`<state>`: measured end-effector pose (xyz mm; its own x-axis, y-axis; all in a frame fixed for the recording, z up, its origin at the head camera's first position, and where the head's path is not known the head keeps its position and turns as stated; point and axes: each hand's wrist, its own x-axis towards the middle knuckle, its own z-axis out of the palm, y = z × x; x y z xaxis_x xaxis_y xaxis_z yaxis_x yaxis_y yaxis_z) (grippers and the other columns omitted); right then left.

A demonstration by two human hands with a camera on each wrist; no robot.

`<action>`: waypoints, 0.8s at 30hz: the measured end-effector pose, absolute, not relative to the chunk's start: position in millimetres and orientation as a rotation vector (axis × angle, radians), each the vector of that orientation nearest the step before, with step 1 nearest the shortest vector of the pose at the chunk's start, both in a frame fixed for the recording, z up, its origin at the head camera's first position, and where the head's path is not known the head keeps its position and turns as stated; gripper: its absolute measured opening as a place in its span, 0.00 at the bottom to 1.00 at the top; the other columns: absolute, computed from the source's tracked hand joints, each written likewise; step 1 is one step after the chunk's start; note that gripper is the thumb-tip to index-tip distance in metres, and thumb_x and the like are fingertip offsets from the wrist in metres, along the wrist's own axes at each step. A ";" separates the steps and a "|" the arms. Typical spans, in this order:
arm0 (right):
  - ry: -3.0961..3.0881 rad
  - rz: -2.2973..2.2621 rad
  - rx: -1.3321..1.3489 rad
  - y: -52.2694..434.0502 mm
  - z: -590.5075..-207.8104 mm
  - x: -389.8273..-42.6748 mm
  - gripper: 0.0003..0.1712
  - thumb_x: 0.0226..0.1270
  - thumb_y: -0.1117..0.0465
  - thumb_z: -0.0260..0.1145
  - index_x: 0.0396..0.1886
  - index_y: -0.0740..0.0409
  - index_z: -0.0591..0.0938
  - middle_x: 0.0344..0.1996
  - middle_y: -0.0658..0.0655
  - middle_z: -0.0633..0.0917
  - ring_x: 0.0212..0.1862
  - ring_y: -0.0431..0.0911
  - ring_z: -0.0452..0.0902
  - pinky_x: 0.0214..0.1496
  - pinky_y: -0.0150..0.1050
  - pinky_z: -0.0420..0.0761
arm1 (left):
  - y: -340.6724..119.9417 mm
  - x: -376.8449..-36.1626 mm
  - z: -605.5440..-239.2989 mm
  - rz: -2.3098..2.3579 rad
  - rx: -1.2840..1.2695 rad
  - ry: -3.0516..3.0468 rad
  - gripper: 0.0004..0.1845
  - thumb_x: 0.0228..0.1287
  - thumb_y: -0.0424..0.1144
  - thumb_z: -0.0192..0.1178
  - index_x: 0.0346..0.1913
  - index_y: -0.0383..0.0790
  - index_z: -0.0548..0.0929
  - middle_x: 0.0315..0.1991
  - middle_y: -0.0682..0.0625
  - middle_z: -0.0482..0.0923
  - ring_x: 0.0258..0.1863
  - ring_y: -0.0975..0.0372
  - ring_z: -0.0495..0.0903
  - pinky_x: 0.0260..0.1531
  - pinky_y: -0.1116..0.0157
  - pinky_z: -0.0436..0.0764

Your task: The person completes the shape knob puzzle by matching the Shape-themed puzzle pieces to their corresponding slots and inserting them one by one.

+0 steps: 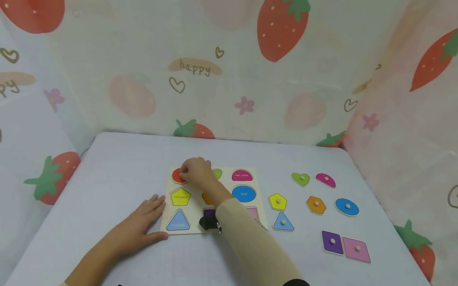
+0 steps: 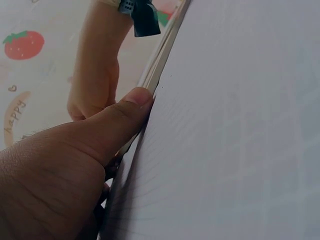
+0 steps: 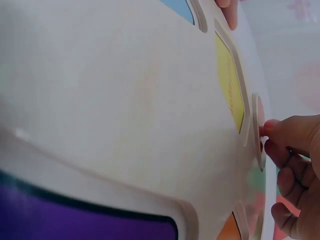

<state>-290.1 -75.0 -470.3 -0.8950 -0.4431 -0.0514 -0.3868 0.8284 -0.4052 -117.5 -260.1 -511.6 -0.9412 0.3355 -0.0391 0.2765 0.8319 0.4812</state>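
Observation:
A cream shape-puzzle board [image 1: 196, 209] lies on the white table with printed, labelled recesses. At its far left corner my right hand [image 1: 199, 173] pinches the small knob of a red round puzzle piece [image 3: 260, 107]. That piece sits over the red round spot [image 1: 176, 177], tilted a little in the right wrist view. My left hand [image 1: 144, 222] rests flat by the board's near left corner, fingers along the left edge and thumb at the near edge. In the left wrist view, the thumb [image 2: 137, 97] presses the board's side. The right forearm hides part of the middle column.
Knobbed pieces lie right of the board: green heart [image 1: 300, 179], magenta half round [image 1: 325, 180], yellow pentagon [image 1: 278, 201], orange hexagon [image 1: 316, 205], blue oval [image 1: 346, 207], blue triangle [image 1: 283, 222], purple square [image 1: 332, 242] and pink piece [image 1: 356, 249]. Strawberry-print curtains [image 1: 141, 43] surround the table.

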 end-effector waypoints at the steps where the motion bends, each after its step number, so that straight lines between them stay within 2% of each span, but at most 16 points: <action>1: 2.874 -0.577 -0.649 -75.3 -470.4 -289.3 0.10 0.73 0.49 0.69 0.46 0.46 0.90 0.36 0.42 0.86 0.46 0.42 0.74 0.65 0.47 0.72 | -259.8 -117.3 -511.2 0.729 0.482 2.889 0.55 0.58 0.71 0.65 0.79 0.40 0.62 0.82 0.49 0.53 0.82 0.46 0.48 0.77 0.41 0.56; 6: 2.896 -0.575 -0.622 -74.5 -471.5 -286.1 0.11 0.73 0.49 0.69 0.47 0.46 0.89 0.39 0.43 0.86 0.47 0.43 0.74 0.67 0.48 0.72 | -258.2 -116.8 -509.8 0.721 0.472 2.882 0.55 0.58 0.72 0.65 0.80 0.41 0.62 0.82 0.50 0.53 0.82 0.48 0.47 0.77 0.41 0.55; 17: 2.921 -0.561 -0.608 -76.0 -476.6 -284.3 0.09 0.72 0.49 0.69 0.44 0.45 0.89 0.36 0.42 0.85 0.46 0.43 0.74 0.63 0.47 0.73 | -257.5 -117.0 -511.0 0.717 0.452 2.877 0.56 0.57 0.73 0.64 0.80 0.42 0.62 0.82 0.50 0.53 0.82 0.46 0.47 0.76 0.41 0.57; 24: 2.930 -0.580 -0.543 -80.2 -474.3 -282.1 0.09 0.71 0.49 0.70 0.44 0.46 0.89 0.37 0.43 0.86 0.43 0.42 0.75 0.64 0.47 0.73 | -258.0 -115.8 -509.7 0.742 0.471 2.883 0.55 0.58 0.70 0.66 0.79 0.40 0.62 0.82 0.49 0.53 0.82 0.46 0.48 0.77 0.41 0.56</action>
<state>-282.1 -80.2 -474.3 -0.9306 -0.3644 -0.0337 -0.3241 0.8635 -0.3865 -115.8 -258.0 -509.7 -0.9432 0.3291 -0.0447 0.2666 0.8305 0.4890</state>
